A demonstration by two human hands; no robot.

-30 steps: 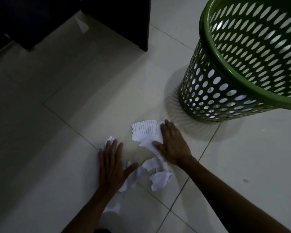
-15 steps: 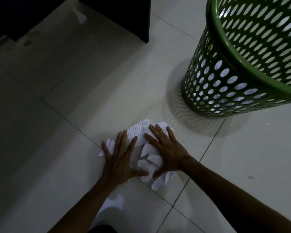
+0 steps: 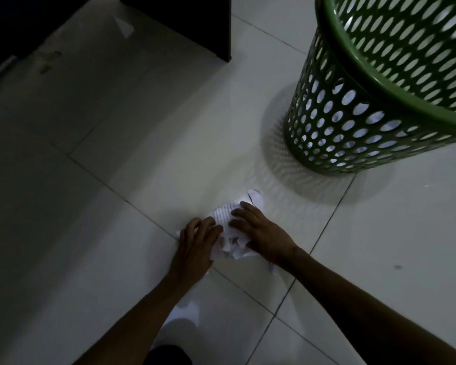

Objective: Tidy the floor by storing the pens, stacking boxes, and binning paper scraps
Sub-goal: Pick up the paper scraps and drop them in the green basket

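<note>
My left hand [image 3: 195, 246] and right hand [image 3: 261, 234] cup the paper scraps [image 3: 225, 216], fingers curled around them. Loose edge pieces beyond my fingers could slip out when I lift toward the bin [image 3: 353, 122].

The floor [image 3: 132, 143] is pale, glossy tile crossed by thin dark grout lines, dim on the left side. A green perforated bin [image 3: 353, 122] stands upright on it at the upper right. Near it lies a bunch of torn paper scraps [image 3: 228, 233], some printed. One more white scrap [image 3: 188, 310] lies apart, closer in. Dark furniture [image 3: 184, 19], possibly a cabinet, rests on the tiles at the top.
</note>
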